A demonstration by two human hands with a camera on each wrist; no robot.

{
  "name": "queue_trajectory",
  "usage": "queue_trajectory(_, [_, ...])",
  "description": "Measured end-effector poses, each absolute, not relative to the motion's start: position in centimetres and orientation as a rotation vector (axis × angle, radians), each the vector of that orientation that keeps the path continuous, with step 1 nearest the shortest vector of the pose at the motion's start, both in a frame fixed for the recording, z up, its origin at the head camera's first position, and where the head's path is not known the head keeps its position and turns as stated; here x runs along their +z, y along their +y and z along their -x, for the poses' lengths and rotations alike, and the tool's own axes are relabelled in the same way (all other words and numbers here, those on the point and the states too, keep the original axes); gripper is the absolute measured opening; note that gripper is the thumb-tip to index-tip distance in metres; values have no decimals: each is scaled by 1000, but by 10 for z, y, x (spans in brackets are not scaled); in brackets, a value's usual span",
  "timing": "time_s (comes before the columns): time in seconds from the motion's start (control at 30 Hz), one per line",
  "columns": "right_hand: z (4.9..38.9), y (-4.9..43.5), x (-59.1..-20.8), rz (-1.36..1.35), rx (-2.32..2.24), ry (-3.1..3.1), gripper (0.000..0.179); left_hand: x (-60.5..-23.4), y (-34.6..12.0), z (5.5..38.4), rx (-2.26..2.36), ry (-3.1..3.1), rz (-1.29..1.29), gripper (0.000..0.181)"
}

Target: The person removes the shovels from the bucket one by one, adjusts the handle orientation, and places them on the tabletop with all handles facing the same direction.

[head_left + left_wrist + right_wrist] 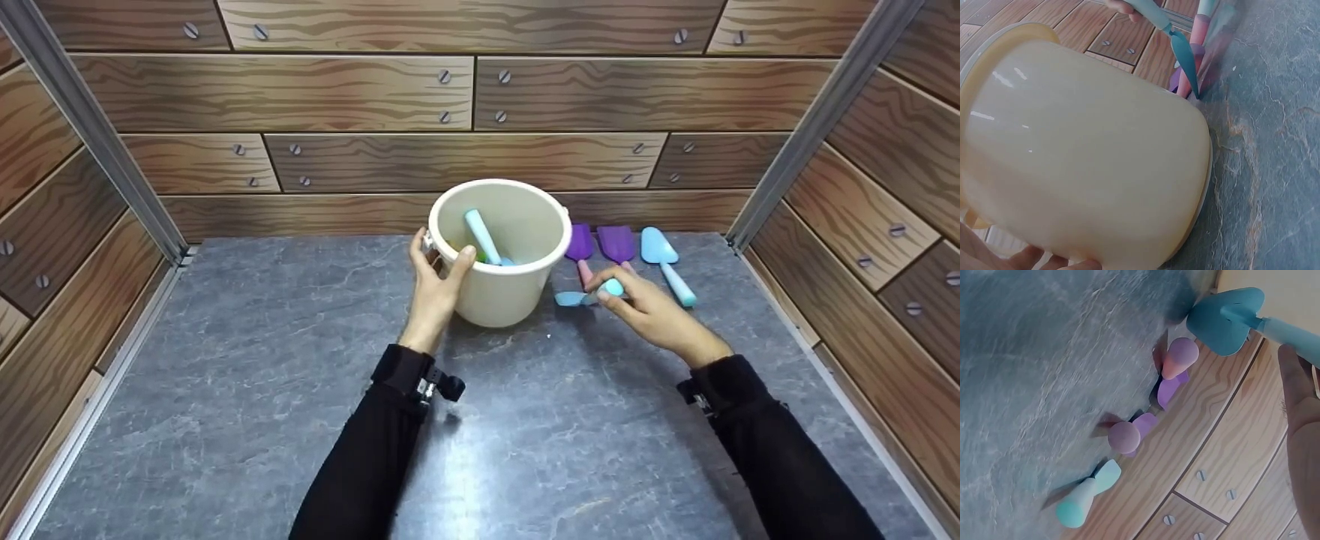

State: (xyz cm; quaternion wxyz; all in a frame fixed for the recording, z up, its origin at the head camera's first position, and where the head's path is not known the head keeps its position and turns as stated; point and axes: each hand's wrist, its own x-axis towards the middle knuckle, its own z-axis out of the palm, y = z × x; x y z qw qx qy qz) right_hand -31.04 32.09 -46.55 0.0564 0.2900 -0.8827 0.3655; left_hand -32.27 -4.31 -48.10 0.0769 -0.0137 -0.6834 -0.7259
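Observation:
A cream plastic bucket (510, 300) stands upright near the back wall. My left hand (436, 294) grips its left side, thumb at the rim and fingers spread along the outer wall. Inside the bucket, a light blue handle (482, 236) leans up, with some green and yellow partly hidden below it. To the bucket's right, my right hand (649, 309) holds a blue toy trowel (572, 298) by its handle. The trowel's blade (1224, 320) points toward the bucket and hangs just above the floor.
Two purple shovels (580, 241) with pink handles lie right of the bucket, beside the back wall. Another light blue trowel (658, 246) lies further right. Wood-patterned walls (375, 161) enclose the grey marbled surface (300, 420) at the back and sides.

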Motion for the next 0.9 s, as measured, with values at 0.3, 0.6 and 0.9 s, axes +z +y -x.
queue_trajectory(0.3, [304, 317, -471, -1029, 1007, -2683, 19, -481, -43, 323, -2168, -2058, 33, 112])
queue_trajectory(0.6, [302, 315, -480, -1146, 859, -2737, 20, -482, -43, 323, -2190, -2038, 30, 111])
queue_trajectory(0.9, [301, 311, -484, -1152, 752, -2902, 33, -481, -42, 322, -2190, -2045, 28, 112])
